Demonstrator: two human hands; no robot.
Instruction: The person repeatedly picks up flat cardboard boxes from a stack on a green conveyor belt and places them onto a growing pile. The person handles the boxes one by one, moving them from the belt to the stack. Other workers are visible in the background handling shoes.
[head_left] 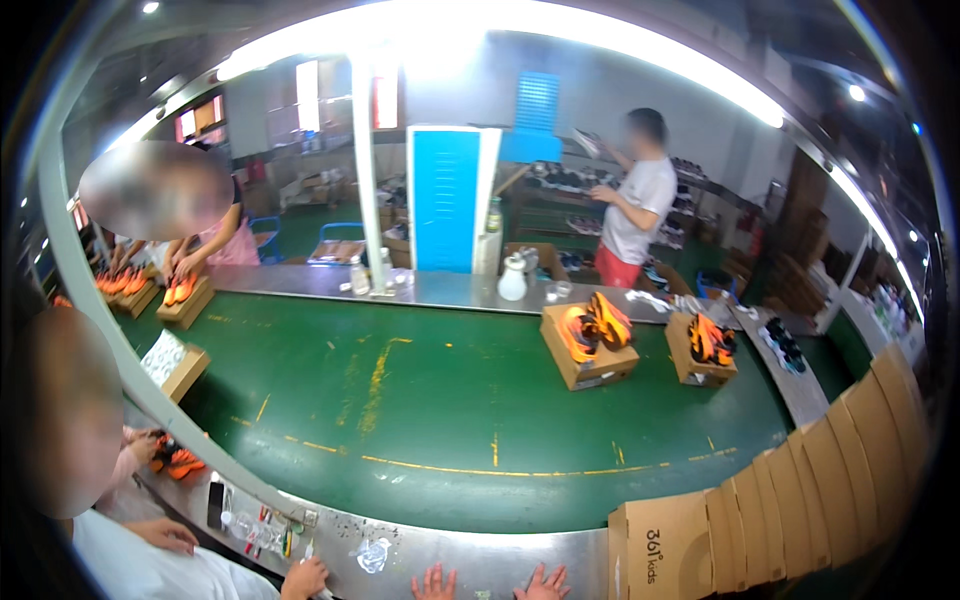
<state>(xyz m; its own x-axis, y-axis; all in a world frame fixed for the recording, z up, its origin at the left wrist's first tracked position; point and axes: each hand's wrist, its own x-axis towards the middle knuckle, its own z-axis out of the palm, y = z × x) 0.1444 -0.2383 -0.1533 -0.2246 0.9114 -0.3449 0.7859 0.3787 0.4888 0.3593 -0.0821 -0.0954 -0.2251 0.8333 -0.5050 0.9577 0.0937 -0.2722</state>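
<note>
Resting on the metal ledge (pixel 470 548) at the bottom of the head view are both my hands. My left hand (pixel 434 583) lies there with fingers spread and nothing in it. A short way to its right, my right hand (pixel 542 583) is also spread and holds nothing. Just left of my left hand is a crumpled piece of clear plastic (pixel 372 555). The nearest thing to my right hand is the first cardboard shoebox (pixel 665 545) of a long leaning row. Beyond the ledge runs a green conveyor belt (pixel 450 400).
Orange shoes (pixel 597 328) sit on a shoebox (pixel 592 372) on the belt, with another pair (pixel 711 340) to the right. Co-workers sit at the left; one hand (pixel 306 577) holds a thin tool near pens and a bottle. A white spray bottle (pixel 513 278) stands on the far ledge.
</note>
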